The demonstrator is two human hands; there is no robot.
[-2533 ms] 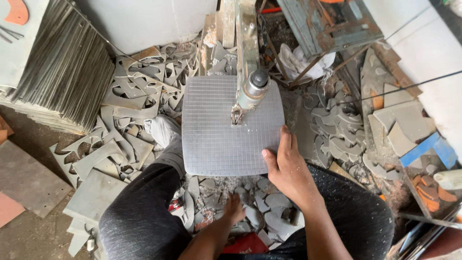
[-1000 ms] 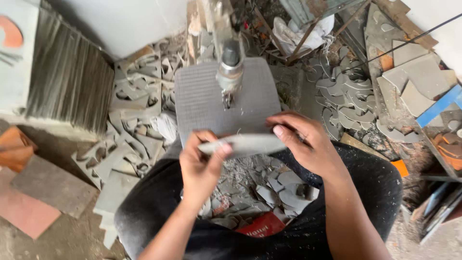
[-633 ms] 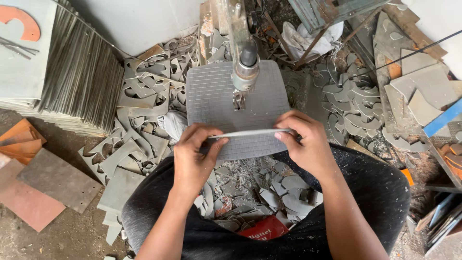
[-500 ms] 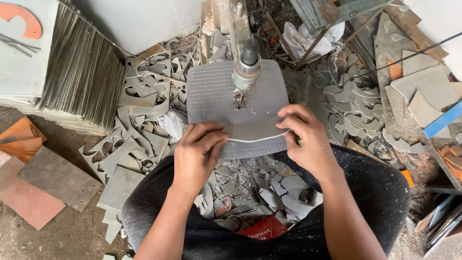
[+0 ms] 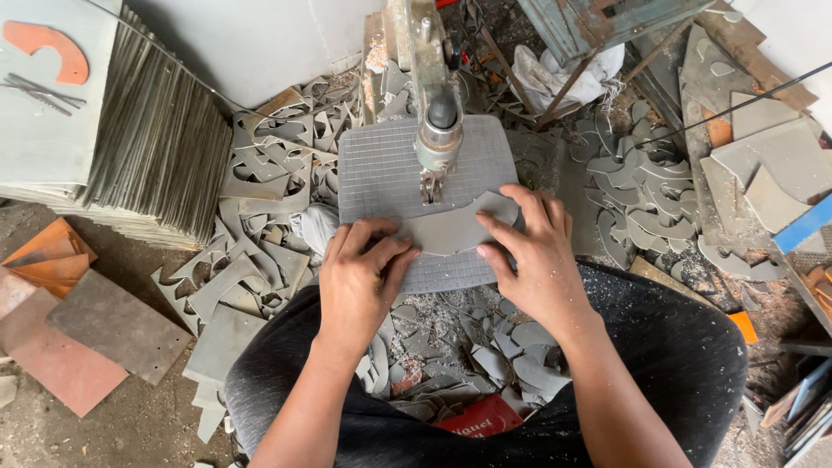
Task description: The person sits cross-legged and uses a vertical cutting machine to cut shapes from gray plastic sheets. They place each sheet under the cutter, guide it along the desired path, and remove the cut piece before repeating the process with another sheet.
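Note:
A flat grey tile piece [image 5: 451, 230] with a curved outline lies on the grey gridded saw table [image 5: 381, 169], just in front of the vertical blade and cutting head [image 5: 438, 130]. My left hand [image 5: 360, 282] presses its fingertips on the piece's left end. My right hand [image 5: 529, 251] holds the right end, fingers spread over its top edge. Both hands pin the piece flat against the table, close to the blade.
A tall stack of grey tiles [image 5: 147, 147] stands at the left. Cut grey offcuts [image 5: 269, 173] litter the floor around the saw and between my knees [image 5: 485, 355]. Orange and brown tiles [image 5: 61, 338] lie at lower left; more slabs [image 5: 763, 165] at right.
My hands picked up the grey piece, held it edge-on, then laid it flat on the saw table and pushed it towards the blade. The camera view shifted slightly.

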